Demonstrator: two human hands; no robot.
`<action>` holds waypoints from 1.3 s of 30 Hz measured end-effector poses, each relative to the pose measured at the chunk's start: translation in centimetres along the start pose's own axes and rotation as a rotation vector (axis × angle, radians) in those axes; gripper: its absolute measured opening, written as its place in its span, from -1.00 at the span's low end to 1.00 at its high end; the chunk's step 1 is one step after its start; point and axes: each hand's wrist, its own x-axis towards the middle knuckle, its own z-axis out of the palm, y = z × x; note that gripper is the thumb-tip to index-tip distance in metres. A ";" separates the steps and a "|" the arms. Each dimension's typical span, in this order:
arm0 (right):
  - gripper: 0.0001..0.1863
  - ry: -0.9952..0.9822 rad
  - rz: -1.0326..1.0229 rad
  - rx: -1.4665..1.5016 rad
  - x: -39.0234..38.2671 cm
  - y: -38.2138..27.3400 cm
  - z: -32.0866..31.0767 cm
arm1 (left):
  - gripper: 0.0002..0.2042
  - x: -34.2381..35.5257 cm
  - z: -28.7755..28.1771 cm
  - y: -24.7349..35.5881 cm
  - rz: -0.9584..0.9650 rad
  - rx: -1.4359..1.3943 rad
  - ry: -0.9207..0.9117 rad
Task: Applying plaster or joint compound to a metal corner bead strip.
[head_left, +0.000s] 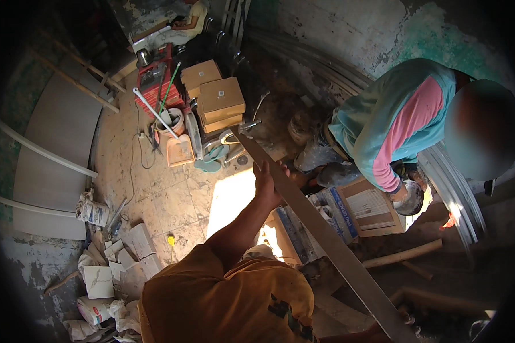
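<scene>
A long, narrow brown board [326,234] runs slantwise across the view, from the middle down to the lower right. My left hand [265,186] grips its far part, thumb on the near face and fingers round the edge. At the lower right my right hand [407,321] holds the near end; only some fingertips show past the edge, and the rest is dark or behind the board. Below the board lie blue-and-white printed cartons [339,208]. To the right a co-worker in a teal and pink top [406,114] bends over a round bowl [411,199].
Cardboard boxes [222,96] are stacked ahead, beside a bucket [170,121], an orange dustpan [180,151] and teal sandals [210,159]. Broken tiles [99,281] and sacks lie at the left. Metal channels [455,188] lean at the right. Another person [195,17] sits far back.
</scene>
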 end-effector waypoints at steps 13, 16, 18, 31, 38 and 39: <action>-0.21 -0.086 0.026 0.011 1.8 -0.6 2.6 | -0.69 -1.3 2.0 0.8 0.017 -0.014 0.014; -0.21 -0.105 0.040 0.013 2.3 -0.7 3.1 | -0.69 -1.6 2.4 0.9 0.059 0.022 0.060; -0.21 -0.122 0.045 0.020 2.5 -0.8 3.2 | -0.66 -0.8 0.9 0.8 0.056 0.005 0.010; -0.15 -0.010 0.063 -0.047 -1.4 -5.1 -1.4 | -0.61 -1.9 1.6 1.3 0.021 0.050 0.019; -0.05 0.226 0.048 0.021 -4.3 -4.5 -6.3 | -0.51 0.2 0.2 1.6 0.042 0.096 -0.158; -0.05 0.232 0.052 0.021 -4.5 -4.7 -6.3 | -0.50 0.7 -0.2 1.7 -0.019 0.067 -0.136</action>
